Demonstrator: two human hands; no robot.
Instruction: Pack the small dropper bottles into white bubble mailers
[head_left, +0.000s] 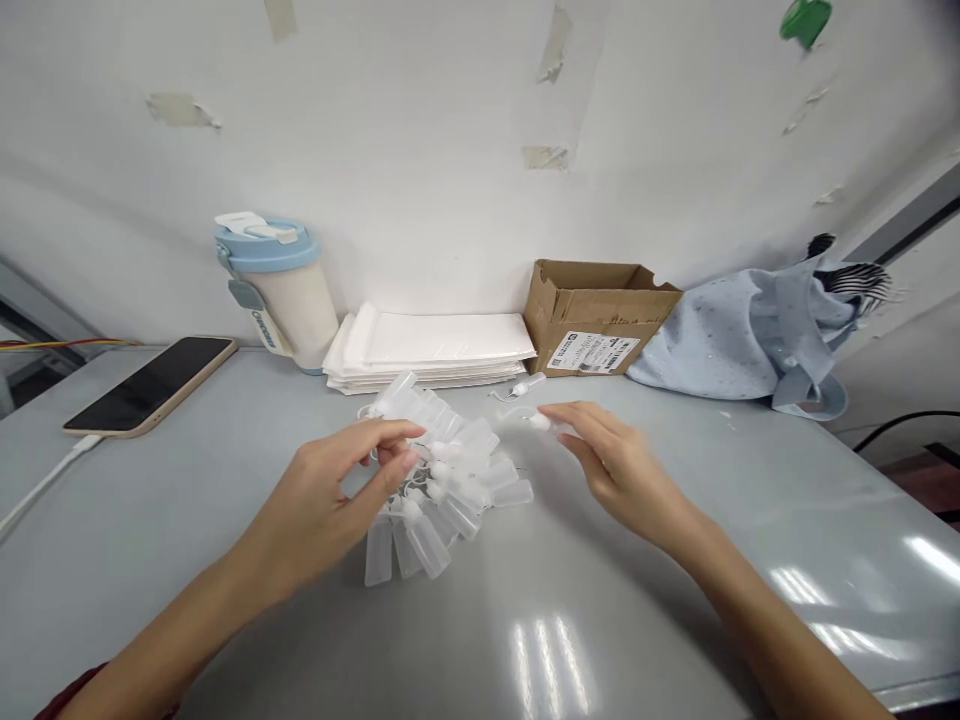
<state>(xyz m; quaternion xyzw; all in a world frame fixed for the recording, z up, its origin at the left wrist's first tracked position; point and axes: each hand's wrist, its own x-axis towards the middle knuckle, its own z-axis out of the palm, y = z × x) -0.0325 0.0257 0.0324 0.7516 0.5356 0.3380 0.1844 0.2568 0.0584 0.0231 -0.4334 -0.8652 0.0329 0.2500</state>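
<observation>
Grey table (225,600) runs back to a white wall patched with old tape, all seen from the head view. The left hand (330,500) is pinched, thumb against fingertips, on the near-left side of a bunch (457,480) of small clear bottles with white caps. The bunch fans out on the table between the two hands. The right hand (615,465) sits just right of the bunch, its fingertips closed lightly on one bottle (534,420) a little past the bunch's far edge. Whether that bottle is tied to the bunch I cannot tell. A spare bottle (529,385) lies just beyond the right fingertips, in front of a box (592,315).

To my eye the step in hand is parting single bottles from the bunch: the left steadies and the right draws one off. A next move would call for a firm left pinch and a gentle sideways pull by the right, since the bottles look light and apt to scatter.

Beyond the left hand stand a stack of pads (435,350) and a cup (281,290), with a phone (154,385) well off to its left. Beyond and to the right of the right hand lies a cloth (750,335), and the table's right edge is well apart from it. The widest room for moving seems to be on the near side of both hands.
</observation>
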